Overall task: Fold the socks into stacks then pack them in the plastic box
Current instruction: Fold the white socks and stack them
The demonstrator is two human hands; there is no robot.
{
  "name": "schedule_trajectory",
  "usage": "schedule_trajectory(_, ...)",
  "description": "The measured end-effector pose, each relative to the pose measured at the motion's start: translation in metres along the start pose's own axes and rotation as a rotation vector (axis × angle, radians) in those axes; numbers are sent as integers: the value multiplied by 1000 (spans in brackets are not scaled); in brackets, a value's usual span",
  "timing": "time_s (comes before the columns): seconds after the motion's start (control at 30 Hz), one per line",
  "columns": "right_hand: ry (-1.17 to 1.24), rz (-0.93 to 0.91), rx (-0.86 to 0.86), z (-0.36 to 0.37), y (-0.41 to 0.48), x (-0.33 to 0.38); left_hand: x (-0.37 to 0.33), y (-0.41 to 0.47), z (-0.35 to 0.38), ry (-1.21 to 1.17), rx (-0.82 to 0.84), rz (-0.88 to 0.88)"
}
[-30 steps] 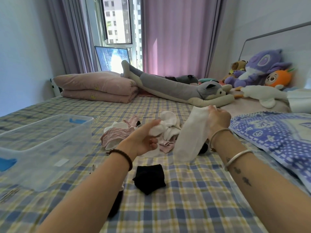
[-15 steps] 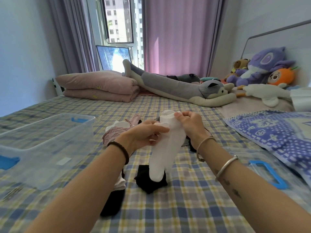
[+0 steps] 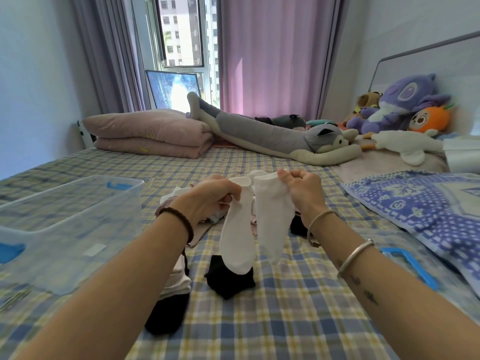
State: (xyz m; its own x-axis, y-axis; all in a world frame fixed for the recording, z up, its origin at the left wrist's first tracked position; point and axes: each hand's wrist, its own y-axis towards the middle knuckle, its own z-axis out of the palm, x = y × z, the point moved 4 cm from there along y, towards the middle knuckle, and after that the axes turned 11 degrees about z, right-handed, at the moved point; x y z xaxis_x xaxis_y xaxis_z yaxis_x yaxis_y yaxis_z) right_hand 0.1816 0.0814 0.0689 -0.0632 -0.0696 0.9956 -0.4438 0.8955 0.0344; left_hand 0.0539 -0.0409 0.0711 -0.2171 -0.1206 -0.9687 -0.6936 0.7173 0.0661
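I hold two white socks side by side above the checked bed. My left hand point(image 3: 213, 198) pinches the cuff of the left white sock point(image 3: 237, 237), and my right hand point(image 3: 302, 193) pinches the cuff of the right white sock point(image 3: 272, 224). Both socks hang toe-down. Under them lies a folded black sock point(image 3: 230, 281). A stack of folded socks point(image 3: 174, 294), pale on top and black below, sits by my left forearm. A pile of loose socks point(image 3: 179, 198) lies behind my hands, mostly hidden. The clear plastic box point(image 3: 65, 229) stands at the left.
The box's lid with a blue handle point(image 3: 410, 266) lies at the right beside a blue patterned pillow point(image 3: 420, 211). A folded pink quilt point(image 3: 150, 133), a long grey plush dog point(image 3: 280, 136) and several plush toys point(image 3: 400, 105) fill the far side of the bed.
My hands drew together in front of me, then apart. The two white socks, bunched together half a second ago, now hang separately, one from each hand.
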Motion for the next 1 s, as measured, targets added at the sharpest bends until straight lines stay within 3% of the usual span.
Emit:
schedule_trajectory(0.2,-44,-22,-56,-1,0,3,-9,0,-2,148,-84,59)
schedule_trajectory(0.4,-85,-78,-150,2,-8,11,-9,-2,4,-73,-84,-10)
schedule_trajectory(0.63,-52,-122,54,27,-28,13,-16,-3,21,51,-45,-3)
schedule_trajectory(0.83,-54,-168,68,22,-27,18,-18,-6,22,21,99,13)
schedule_trajectory(1.0,-47,-195,117,26,-29,15,-22,-2,17,-91,-66,131)
